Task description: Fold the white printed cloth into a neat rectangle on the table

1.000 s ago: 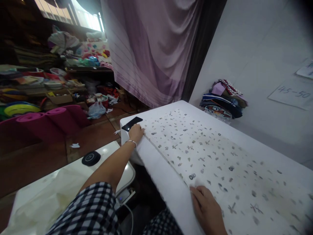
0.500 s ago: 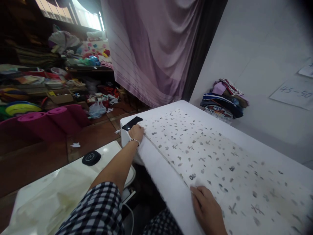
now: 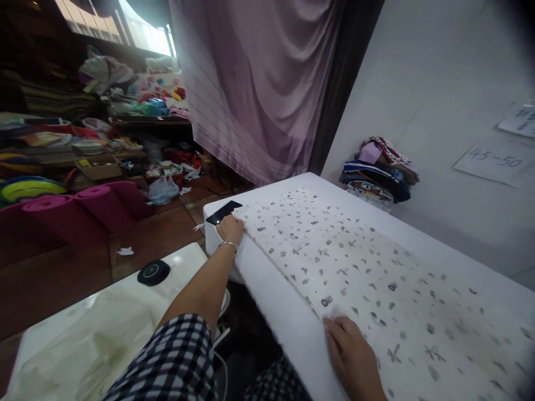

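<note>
A white cloth printed with small grey-brown motifs (image 3: 334, 256) lies spread flat over a white padded table (image 3: 267, 292). My left hand (image 3: 230, 228), wearing a bracelet, is closed on the cloth's far left corner; its fingertips are partly hidden. Right beside it rests a dark phone (image 3: 224, 212). Nearer to me, my right hand (image 3: 353, 353) pinches the cloth's near edge between thumb and fingers. Between the two hands that edge runs in a nearly straight line, a little in from the table's edge.
To the left, a white surface (image 3: 179, 257) bears a round black device (image 3: 154, 272) and pale fabric (image 3: 96, 323). Folded fabrics (image 3: 376, 170) are stacked by the wall. A purple curtain (image 3: 259, 83) hangs behind the table; rolled pink mats (image 3: 54, 217) stand at left.
The view has shifted slightly. Both hands keep their places on the cloth's edge, and the cloth lies as before.
</note>
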`<action>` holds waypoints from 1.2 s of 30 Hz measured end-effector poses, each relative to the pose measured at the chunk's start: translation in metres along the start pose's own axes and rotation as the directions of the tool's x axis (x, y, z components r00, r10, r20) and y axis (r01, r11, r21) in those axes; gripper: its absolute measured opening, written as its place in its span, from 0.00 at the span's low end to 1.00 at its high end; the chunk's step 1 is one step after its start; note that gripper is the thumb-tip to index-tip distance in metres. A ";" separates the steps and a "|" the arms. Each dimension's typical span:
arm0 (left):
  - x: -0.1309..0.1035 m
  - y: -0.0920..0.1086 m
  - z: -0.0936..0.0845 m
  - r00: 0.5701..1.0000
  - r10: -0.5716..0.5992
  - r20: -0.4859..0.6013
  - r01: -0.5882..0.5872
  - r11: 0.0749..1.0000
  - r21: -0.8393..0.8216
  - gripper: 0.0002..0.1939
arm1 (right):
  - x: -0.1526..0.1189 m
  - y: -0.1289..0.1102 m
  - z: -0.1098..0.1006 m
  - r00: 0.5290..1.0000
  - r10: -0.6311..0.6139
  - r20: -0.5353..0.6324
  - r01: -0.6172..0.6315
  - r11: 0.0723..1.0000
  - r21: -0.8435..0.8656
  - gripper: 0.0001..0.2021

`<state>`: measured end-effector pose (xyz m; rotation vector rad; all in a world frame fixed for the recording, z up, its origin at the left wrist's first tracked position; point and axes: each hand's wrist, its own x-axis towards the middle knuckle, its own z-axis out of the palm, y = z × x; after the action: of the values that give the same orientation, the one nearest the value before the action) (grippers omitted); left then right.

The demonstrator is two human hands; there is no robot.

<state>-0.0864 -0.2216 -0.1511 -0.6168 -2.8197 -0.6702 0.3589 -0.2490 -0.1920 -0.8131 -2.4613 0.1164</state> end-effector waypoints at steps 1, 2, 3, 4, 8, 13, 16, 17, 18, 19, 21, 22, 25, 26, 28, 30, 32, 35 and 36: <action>0.000 0.000 0.000 1.000 -0.002 -0.006 0.002 1.000 0.004 0.14 | 0.000 0.000 0.000 1.000 0.000 -0.005 0.000 1.000 0.002 0.12; -0.001 0.000 0.000 1.000 -0.006 -0.011 0.006 1.000 0.009 0.14 | 0.000 0.000 0.000 1.000 0.002 -0.005 -0.002 1.000 0.005 0.12; -0.001 0.000 -0.001 1.000 -0.010 -0.014 0.010 1.000 0.013 0.14 | 0.000 0.000 0.000 1.000 0.003 -0.003 -0.003 1.000 0.009 0.12; -0.002 0.000 -0.001 1.000 -0.015 -0.016 0.015 1.000 0.016 0.14 | 0.001 0.000 0.000 1.000 0.002 0.002 -0.002 1.000 0.013 0.12; -0.004 0.002 -0.004 0.999 -0.033 -0.020 0.033 0.999 0.035 0.15 | 0.000 0.001 0.000 1.000 0.002 0.015 -0.002 1.000 0.006 0.12; -0.008 0.005 -0.007 0.999 -0.046 -0.024 0.047 0.997 0.063 0.16 | 0.001 -0.001 -0.002 0.999 0.016 0.027 -0.016 1.000 0.005 0.13; -0.009 0.006 -0.007 0.999 -0.050 -0.013 0.051 0.996 0.070 0.17 | 0.002 -0.002 -0.003 0.999 0.027 0.035 -0.028 0.999 0.018 0.13; -0.009 0.006 -0.007 0.999 -0.052 -0.011 0.053 0.996 0.071 0.17 | 0.002 -0.002 -0.003 0.999 0.030 0.031 -0.031 0.999 0.023 0.13; -0.009 0.006 -0.007 0.998 -0.054 -0.010 0.055 0.996 0.072 0.17 | 0.001 -0.002 -0.003 0.999 0.031 0.027 -0.032 0.999 0.028 0.13; -0.008 0.006 -0.007 0.998 -0.055 -0.008 0.056 0.996 0.071 0.17 | 0.001 -0.001 -0.002 0.999 0.032 0.028 -0.033 0.999 0.032 0.13; -0.009 0.006 -0.008 0.998 -0.055 -0.007 0.056 0.996 0.069 0.17 | 0.001 -0.001 -0.002 0.999 0.032 0.037 -0.034 0.999 0.035 0.13; -0.009 0.006 -0.008 0.998 -0.055 -0.006 0.055 0.996 0.067 0.17 | 0.001 -0.001 -0.002 0.999 0.034 0.043 -0.035 0.999 0.032 0.13; -0.009 0.006 -0.008 0.999 -0.053 -0.005 0.054 0.997 0.062 0.17 | 0.001 -0.001 -0.001 0.998 0.038 0.051 -0.039 0.999 0.021 0.13; -0.009 0.006 -0.007 0.998 -0.056 -0.007 0.057 0.997 0.061 0.16 | 0.001 0.000 -0.001 0.998 0.035 0.049 -0.036 0.999 0.020 0.13; -0.009 0.007 -0.007 0.998 -0.067 -0.016 0.067 0.996 0.061 0.16 | 0.001 0.000 -0.001 0.999 0.028 0.047 -0.029 0.999 0.025 0.12; -0.009 0.007 -0.006 0.997 -0.074 -0.027 0.076 0.995 0.064 0.16 | 0.001 -0.001 -0.001 0.999 0.025 0.039 -0.026 0.999 0.037 0.12; -0.009 0.007 -0.006 0.997 -0.075 -0.033 0.077 0.995 0.066 0.17 | 0.001 -0.002 -0.002 0.999 0.031 0.031 -0.033 0.998 0.048 0.12; -0.009 0.007 -0.008 0.997 -0.067 -0.041 0.070 0.995 0.069 0.17 | 0.004 -0.005 -0.003 0.997 0.059 0.045 -0.062 0.996 0.064 0.12; -0.009 0.007 -0.009 0.997 -0.063 -0.043 0.066 0.995 0.070 0.18 | 0.005 -0.006 -0.004 0.996 0.071 0.059 -0.075 0.994 0.074 0.13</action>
<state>-0.0744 -0.2234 -0.1427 -0.4958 -2.8221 -0.5829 0.3544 -0.2511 -0.1853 -0.8776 -2.4640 0.2613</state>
